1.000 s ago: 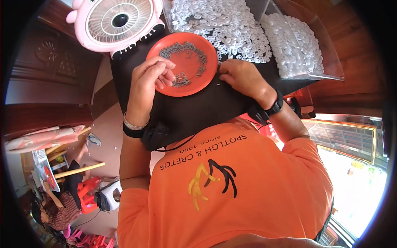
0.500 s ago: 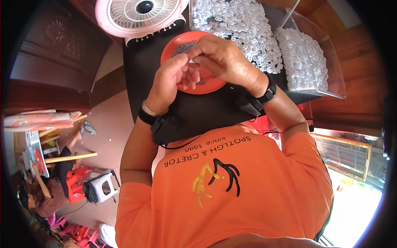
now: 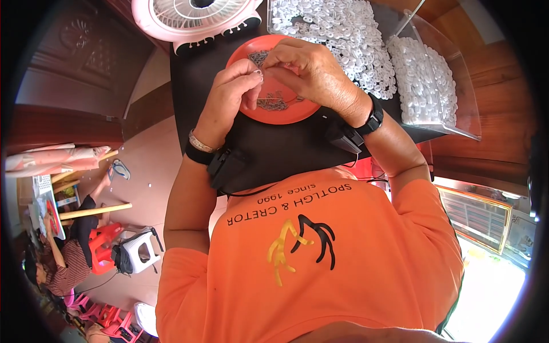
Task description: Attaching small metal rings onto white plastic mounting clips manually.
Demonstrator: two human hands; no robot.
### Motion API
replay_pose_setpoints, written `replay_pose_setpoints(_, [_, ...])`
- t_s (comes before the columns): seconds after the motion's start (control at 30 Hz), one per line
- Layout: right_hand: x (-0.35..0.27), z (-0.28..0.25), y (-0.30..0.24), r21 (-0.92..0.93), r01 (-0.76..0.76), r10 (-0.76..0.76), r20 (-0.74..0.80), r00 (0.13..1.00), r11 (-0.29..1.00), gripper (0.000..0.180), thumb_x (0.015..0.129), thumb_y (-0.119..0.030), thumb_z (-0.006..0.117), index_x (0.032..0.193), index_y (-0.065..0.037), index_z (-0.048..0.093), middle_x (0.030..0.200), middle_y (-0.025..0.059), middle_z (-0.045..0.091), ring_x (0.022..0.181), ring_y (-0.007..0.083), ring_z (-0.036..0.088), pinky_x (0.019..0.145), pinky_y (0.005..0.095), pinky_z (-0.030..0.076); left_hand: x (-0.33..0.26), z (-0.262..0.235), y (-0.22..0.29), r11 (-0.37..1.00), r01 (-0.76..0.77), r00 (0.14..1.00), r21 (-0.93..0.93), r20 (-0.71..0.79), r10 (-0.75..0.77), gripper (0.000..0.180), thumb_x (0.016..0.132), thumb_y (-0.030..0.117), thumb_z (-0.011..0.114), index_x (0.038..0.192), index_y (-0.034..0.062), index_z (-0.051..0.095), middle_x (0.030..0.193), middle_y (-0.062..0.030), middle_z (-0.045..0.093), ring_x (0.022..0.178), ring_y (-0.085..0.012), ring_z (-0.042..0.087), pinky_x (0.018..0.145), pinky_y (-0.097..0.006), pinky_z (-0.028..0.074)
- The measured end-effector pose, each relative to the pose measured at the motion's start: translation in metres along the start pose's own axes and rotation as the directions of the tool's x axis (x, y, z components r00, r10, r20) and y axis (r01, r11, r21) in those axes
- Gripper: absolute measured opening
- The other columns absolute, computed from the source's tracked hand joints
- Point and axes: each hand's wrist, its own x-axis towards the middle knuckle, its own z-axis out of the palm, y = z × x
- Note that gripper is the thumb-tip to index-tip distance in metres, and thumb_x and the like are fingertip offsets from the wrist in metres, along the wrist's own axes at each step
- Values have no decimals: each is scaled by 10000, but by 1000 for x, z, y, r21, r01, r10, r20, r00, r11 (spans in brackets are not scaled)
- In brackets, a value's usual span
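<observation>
Above an orange-red plate (image 3: 286,116), my two hands meet nearly fingertip to fingertip. My left hand (image 3: 231,91) is closed in a pinch, with a small white plastic piece (image 3: 259,72) at the tips of thumb and forefinger. My right hand (image 3: 311,68) is also closed, thumb and forefinger together beside that piece; what they hold, if anything, is too small to make out. Small grey metal pieces (image 3: 271,103) lie in the plate below my fingers, and a second heap (image 3: 258,58) shows at its far left. My hands hide part of the plate.
Many white plastic pieces (image 3: 343,34) spread behind the plate; more fill a clear bin (image 3: 426,86) at the right. A pink fan (image 3: 200,26) stands far left on the black tabletop (image 3: 263,151). One loose white bit (image 3: 325,117) lies nearby. Another person (image 3: 71,260) sits at the left.
My left fingers, spread under the white piece before, have curled in, and the piece now sits at the left thumb tip. My right fingertips have shifted slightly. The whole view has moved a little.
</observation>
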Motion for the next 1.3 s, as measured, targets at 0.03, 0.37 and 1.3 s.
replay_pose_setpoints(0.03, [-1,-1,-1,-42,-70,72,42,997,997,152,763,-60,687,904,-52,629,857,81,629,772,247,636,655,315,511,0,-1,-1,1000,2,1000,-1,-2,-2,175,894,189,500,785,56,528,639,-1,505,542,-89,483,498,-218,362])
replay_pose_setpoints(0.37, [-22,23,12,-224,-68,154,395,906,972,138,765,-182,651,855,-78,643,858,87,612,845,296,612,710,413,489,4,-6,-11,990,19,978,-138,-205,-47,176,885,197,504,759,74,506,590,23,436,493,-73,404,476,-216,296])
replay_pose_setpoints(1.3, [3,18,24,-478,-35,235,366,901,877,148,795,-106,556,870,-89,683,887,92,650,845,277,644,717,377,514,6,-9,-15,973,23,964,-231,-252,-83,136,869,162,529,798,49,554,601,22,460,491,-75,414,467,-210,302])
